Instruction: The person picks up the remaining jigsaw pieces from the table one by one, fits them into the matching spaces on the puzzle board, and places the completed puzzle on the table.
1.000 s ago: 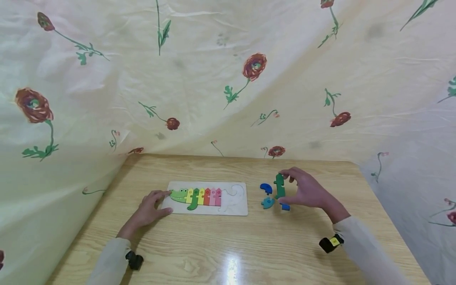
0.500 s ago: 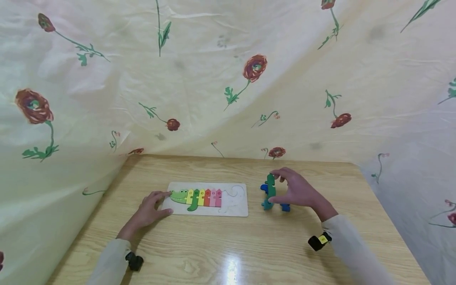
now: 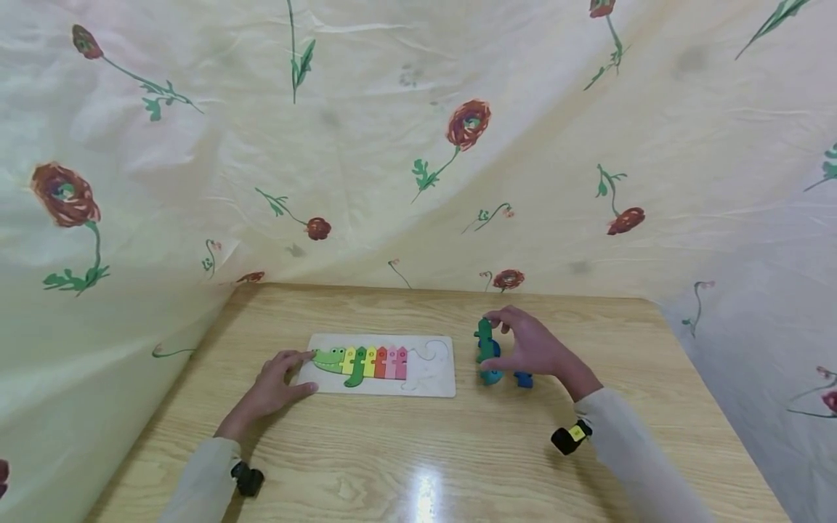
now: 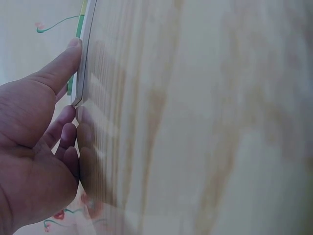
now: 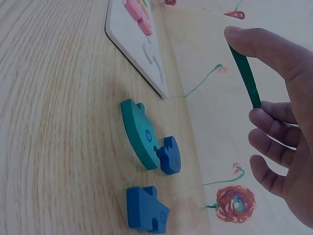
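Flower-printed cloth (image 3: 366,131) hangs behind a wood-grain counter (image 3: 366,450). Just right of the left hand (image 3: 277,385) lies a pale puzzle board (image 3: 431,385), its crocodile head (image 3: 327,358) and coloured segments set in place, the outlined tail end bare. That hand's thumb and index finger are spread, touching the board's end; the left wrist view is nearly edge-on, so how firmly they press is hard to tell. Well across from it, the right hand (image 3: 526,345) pinches a green piece (image 5: 243,71) by its ends between thumb and fingertip, raised off the counter. Below that hand rest a teal piece (image 5: 139,137) and two blue pieces (image 5: 171,159). Placing the green piece seems to be the step in hand; the next move probably calls for bringing it leftward, level, and lining its tabs up beside the last pink segment (image 3: 401,363).
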